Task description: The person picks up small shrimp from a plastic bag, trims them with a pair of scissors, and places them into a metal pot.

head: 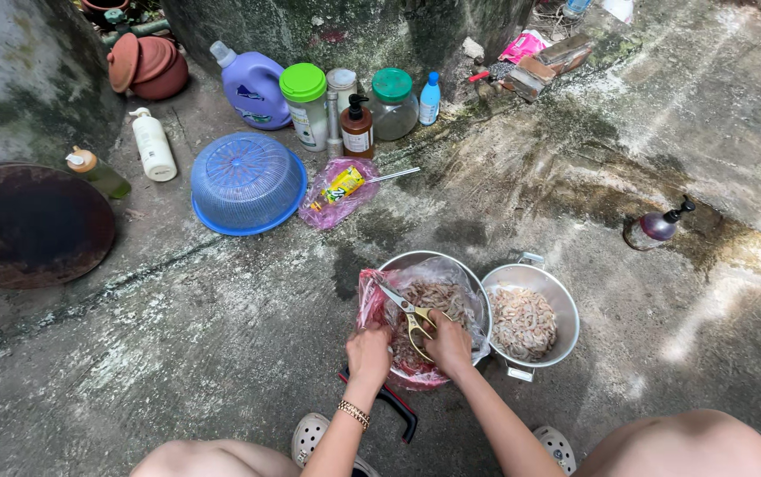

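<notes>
Scissors point(408, 316), gold-handled, blades apart, gripped in right hand point(449, 343) over bag-lined metal bowl point(398, 262) of shrimp point(438, 299) on concrete; left hand point(368, 352) closed, pinching something unclear at bag edge; cleaned-shrimp pot point(566, 309) touching alongside.

Right hand point(448, 343) gripping scissors point(408, 316), left hand point(369, 352) in shrimp bag point(380, 300), metal bowls

Upturned blue basket point(247, 183) (mesh-sided) beside purple detergent jug point(255, 88).

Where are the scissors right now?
In the head view, the gold-handled scissors are in the right hand, over the bag-lined bowl of shrimp, left of the metal colander.
</notes>
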